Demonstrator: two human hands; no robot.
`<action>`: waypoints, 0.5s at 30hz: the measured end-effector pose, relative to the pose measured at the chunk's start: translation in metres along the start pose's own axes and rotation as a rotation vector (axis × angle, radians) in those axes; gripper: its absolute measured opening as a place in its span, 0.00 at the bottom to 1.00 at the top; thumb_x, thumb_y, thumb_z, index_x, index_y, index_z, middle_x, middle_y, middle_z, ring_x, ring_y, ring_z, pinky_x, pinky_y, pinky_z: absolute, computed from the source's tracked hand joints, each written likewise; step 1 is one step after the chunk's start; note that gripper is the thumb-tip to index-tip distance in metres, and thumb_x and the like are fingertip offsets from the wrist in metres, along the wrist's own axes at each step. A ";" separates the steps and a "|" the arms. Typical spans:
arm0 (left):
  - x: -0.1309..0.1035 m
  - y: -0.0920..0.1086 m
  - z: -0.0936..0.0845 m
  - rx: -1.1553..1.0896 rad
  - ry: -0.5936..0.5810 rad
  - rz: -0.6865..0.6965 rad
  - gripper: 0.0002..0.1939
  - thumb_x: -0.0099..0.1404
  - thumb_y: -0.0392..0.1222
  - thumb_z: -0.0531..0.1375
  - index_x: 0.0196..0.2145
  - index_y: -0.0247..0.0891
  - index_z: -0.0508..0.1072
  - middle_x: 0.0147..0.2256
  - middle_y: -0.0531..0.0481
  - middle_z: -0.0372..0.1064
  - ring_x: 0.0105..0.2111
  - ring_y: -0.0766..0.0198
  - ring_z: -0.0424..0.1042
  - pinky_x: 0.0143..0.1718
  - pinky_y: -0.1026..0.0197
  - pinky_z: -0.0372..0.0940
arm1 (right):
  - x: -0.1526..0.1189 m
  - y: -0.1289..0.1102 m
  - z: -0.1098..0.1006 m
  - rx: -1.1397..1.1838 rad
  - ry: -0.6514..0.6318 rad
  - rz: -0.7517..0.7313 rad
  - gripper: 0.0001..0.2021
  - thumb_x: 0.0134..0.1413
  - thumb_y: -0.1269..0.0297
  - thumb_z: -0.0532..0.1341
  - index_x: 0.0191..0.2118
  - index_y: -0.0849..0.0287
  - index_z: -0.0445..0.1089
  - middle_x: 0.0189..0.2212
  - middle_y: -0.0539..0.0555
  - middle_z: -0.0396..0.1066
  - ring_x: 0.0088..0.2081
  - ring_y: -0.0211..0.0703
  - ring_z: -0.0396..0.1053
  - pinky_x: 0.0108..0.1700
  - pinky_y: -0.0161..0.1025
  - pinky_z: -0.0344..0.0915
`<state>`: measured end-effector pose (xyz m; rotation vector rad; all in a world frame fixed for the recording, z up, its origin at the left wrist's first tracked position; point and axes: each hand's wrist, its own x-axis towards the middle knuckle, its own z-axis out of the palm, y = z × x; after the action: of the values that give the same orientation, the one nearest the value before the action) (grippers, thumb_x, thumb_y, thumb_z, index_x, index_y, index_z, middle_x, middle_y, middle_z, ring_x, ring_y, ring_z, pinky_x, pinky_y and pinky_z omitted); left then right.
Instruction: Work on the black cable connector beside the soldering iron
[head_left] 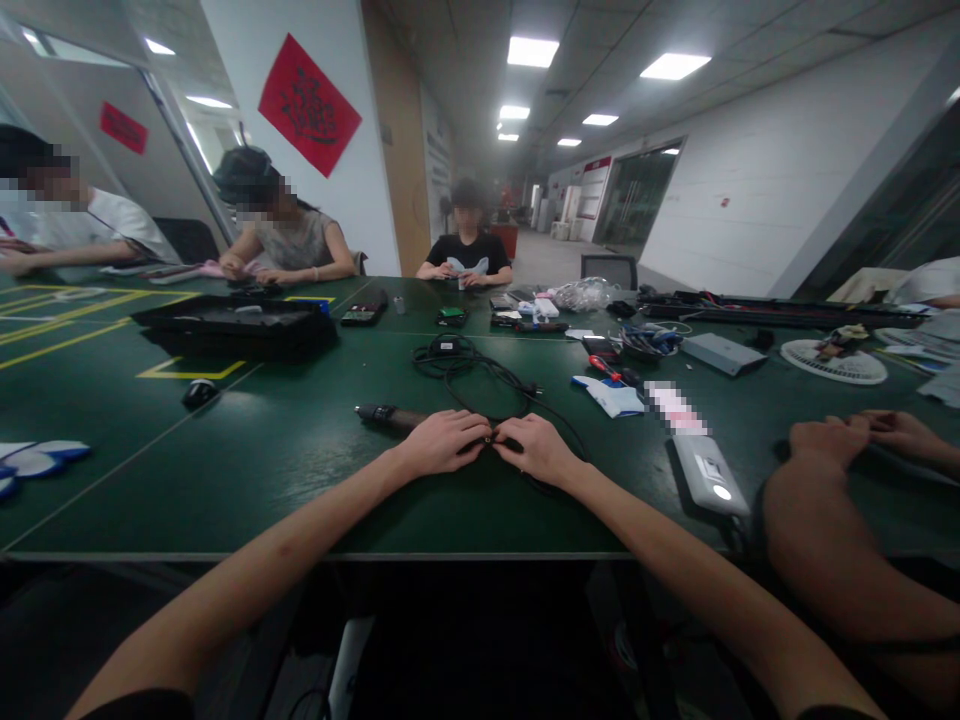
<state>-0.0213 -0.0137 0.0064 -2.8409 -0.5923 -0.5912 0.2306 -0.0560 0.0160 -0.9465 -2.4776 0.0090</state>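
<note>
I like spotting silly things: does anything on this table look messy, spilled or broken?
The black cable beyond the left hand and right hand lies in messy loops, not coiled. A white-and-blue cloth, perhaps a glove, looks crumpled. I see nothing spilled or broken.

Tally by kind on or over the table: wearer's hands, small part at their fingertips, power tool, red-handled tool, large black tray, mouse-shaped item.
Hands: 2 (left hand, right hand)
Small part: 1
Power tool: 1
Red-handled tool: 1
Large black tray: 1
Mouse-shaped item: 1
Total: 7
</note>
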 end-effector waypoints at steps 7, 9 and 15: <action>0.001 0.000 -0.001 -0.003 -0.009 -0.019 0.13 0.75 0.48 0.55 0.52 0.42 0.70 0.53 0.45 0.71 0.50 0.58 0.73 0.52 0.55 0.67 | 0.000 0.002 0.001 -0.002 0.006 0.001 0.02 0.65 0.67 0.64 0.42 0.56 0.72 0.42 0.54 0.78 0.43 0.45 0.74 0.48 0.41 0.62; 0.001 0.000 -0.001 -0.003 -0.021 0.001 0.13 0.75 0.47 0.55 0.52 0.43 0.71 0.54 0.45 0.71 0.50 0.58 0.73 0.53 0.55 0.67 | 0.000 0.002 0.002 -0.001 0.005 -0.001 0.03 0.65 0.67 0.64 0.43 0.56 0.72 0.42 0.54 0.78 0.44 0.45 0.74 0.48 0.41 0.62; 0.000 0.001 -0.001 0.011 -0.012 -0.036 0.14 0.75 0.49 0.56 0.52 0.42 0.71 0.53 0.45 0.71 0.50 0.57 0.73 0.53 0.55 0.67 | 0.000 0.002 0.002 0.005 0.000 0.003 0.02 0.65 0.68 0.64 0.43 0.56 0.72 0.42 0.54 0.78 0.44 0.45 0.74 0.48 0.41 0.61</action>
<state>-0.0209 -0.0149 0.0074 -2.8314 -0.6480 -0.5751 0.2313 -0.0540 0.0141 -0.9482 -2.4753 0.0165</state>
